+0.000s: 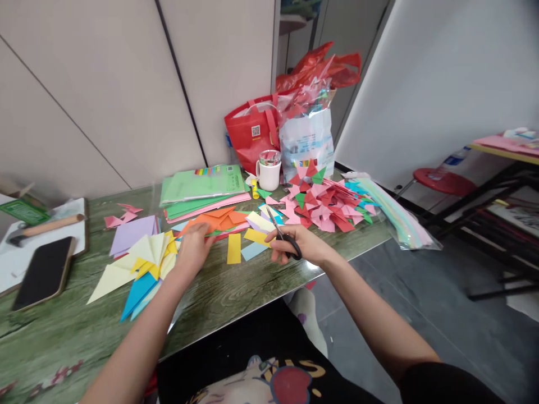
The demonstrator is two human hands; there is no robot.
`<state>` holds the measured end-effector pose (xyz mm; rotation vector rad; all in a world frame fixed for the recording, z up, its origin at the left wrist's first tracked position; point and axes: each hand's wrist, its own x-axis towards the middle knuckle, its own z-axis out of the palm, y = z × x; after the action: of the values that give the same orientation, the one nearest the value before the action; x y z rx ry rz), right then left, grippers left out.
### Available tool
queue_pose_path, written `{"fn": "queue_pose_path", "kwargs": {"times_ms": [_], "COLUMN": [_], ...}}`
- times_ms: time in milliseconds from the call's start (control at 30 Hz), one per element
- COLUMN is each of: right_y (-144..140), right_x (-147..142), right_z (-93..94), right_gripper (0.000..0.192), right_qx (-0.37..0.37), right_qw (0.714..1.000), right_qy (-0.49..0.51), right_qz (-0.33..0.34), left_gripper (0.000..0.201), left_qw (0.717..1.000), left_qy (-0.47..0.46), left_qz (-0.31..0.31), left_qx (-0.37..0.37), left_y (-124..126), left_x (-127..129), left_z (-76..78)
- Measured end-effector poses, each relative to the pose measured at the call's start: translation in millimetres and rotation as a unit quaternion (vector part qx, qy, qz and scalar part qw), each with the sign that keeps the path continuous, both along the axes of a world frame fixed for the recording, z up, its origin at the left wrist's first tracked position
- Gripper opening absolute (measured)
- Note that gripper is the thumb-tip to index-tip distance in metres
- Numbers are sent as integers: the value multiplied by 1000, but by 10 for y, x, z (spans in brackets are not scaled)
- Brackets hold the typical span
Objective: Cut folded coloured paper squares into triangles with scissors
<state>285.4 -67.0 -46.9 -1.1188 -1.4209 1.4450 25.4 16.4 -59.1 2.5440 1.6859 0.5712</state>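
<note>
nearby, a mug (268, 171) and pink pile (324, 205) stood behind. right hand (297, 244) closed on scissors (283, 234); left hand (194, 247), fingers loosely curled, touched orange paper (219, 219).

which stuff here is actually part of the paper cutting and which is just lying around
In use:
- scissors held in the right hand
- orange paper pieces under the left hand
- yellow strip and folded yellow triangles
- pile of pink and red folded pieces

Lying about:
- phone
- hammer
- white mug
- red bag
- red stool
</note>
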Motion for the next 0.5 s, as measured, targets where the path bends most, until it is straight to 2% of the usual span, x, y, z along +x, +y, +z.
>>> {"fn": "queue_pose_path", "kwargs": {"times_ms": [267, 367, 500], "right_y": [297, 435, 622], "right_x": [128, 48, -208], "right_z": [-18, 9, -1], "right_gripper": [23, 23, 29], "right_qx": [-10, -6, 5], "right_qw": [999, 999, 998], "right_qy": [22, 27, 44], "right_qz": [-28, -38, -43], "left_gripper": [29, 24, 18], "left_qw": [997, 997, 997], "left_qy": [51, 58, 44], "left_qz": [-41, -40, -37], "left_qx": [-31, -44, -51], "left_y": [267, 278, 265], "left_x": [117, 116, 50], "left_z": [-197, -230, -226]}}
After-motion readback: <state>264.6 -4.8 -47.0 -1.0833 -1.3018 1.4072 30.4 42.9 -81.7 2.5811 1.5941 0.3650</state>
